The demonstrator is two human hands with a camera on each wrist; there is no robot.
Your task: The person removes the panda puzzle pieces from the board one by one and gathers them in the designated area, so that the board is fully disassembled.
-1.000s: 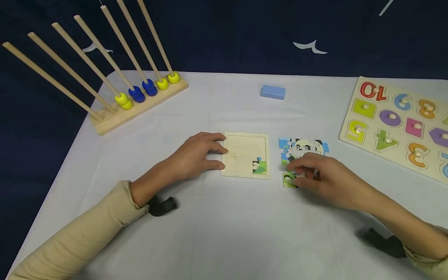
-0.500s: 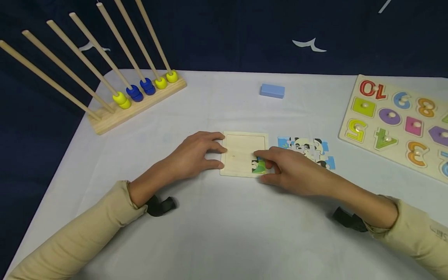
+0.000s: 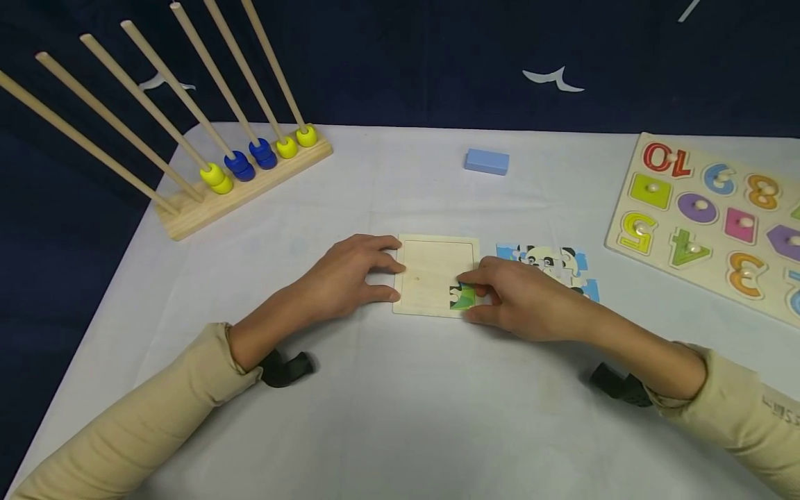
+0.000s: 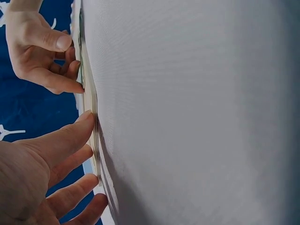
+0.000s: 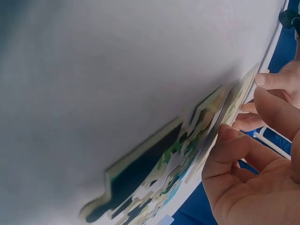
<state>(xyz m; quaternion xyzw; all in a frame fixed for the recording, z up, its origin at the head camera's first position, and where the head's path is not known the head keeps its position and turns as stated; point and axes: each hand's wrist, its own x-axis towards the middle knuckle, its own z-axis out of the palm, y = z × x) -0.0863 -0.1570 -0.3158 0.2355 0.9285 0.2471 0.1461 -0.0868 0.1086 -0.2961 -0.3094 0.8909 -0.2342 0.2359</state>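
A square wooden puzzle tray (image 3: pixel 428 309) lies on the table. One green, black and white panda puzzle piece (image 3: pixel 463 299) sits in its lower right corner, partly covered. My left hand (image 3: pixel 350 276) rests at the tray's left edge, thumb and fingers spread and touching the rim. At the right edge my right hand (image 3: pixel 521 298) holds the corner piece between a bent index finger at its top and the thumb by the lower rim. Several more panda puzzle pieces (image 3: pixel 550 260) lie right of the tray, some hidden under the right hand.
A wooden abacus stand (image 3: pixel 250 191) with yellow and blue beads stands at the back left. A blue block (image 3: pixel 487 162) lies at the back. A number-and-shape puzzle board (image 3: pixel 706 229) is at the right. The white table ends at a dark cloth behind.
My right hand has moved left from the loose pieces to the corner piece in the tray, then shifted slightly there. The left hand has stayed at the tray's left edge.
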